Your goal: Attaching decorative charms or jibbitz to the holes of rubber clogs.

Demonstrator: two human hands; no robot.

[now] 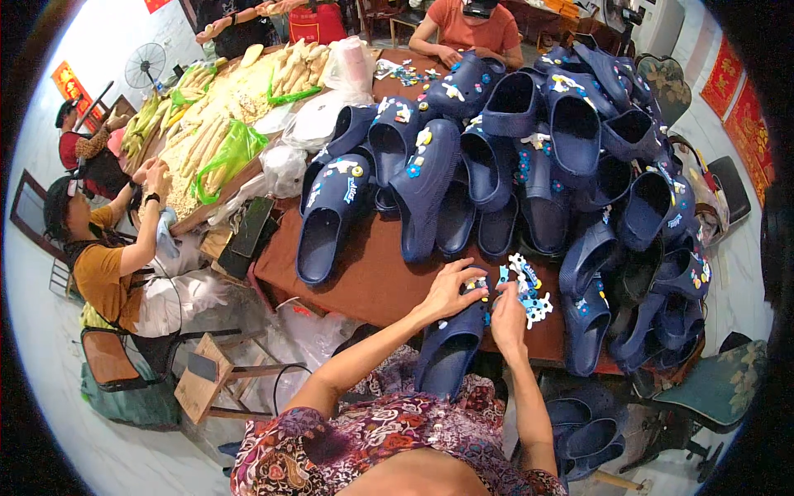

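The navy clog being worked on sits between the two hands, at the near edge of the table with its brown cloth, its toe pointing away from the person and its open heel toward the patterned clothing. The left hand grips the toe end from the left, fingers spread over the upper. The right hand is at the right side of that same toe, its fingers bent together close to the left fingertips; whether a small piece is pinched between them, I cannot tell. Just beyond and to the right of the right hand lies a small heap of white and blue charms, near the clog but apart from it. Past both hands, a large pile of finished-looking clogs, many with colourful charms on their uppers, spreads across the table and down its right side; one decorated clog lies beyond the left hand, toward the left. Across the table, a person in an orange shirt sits bent over their hands.
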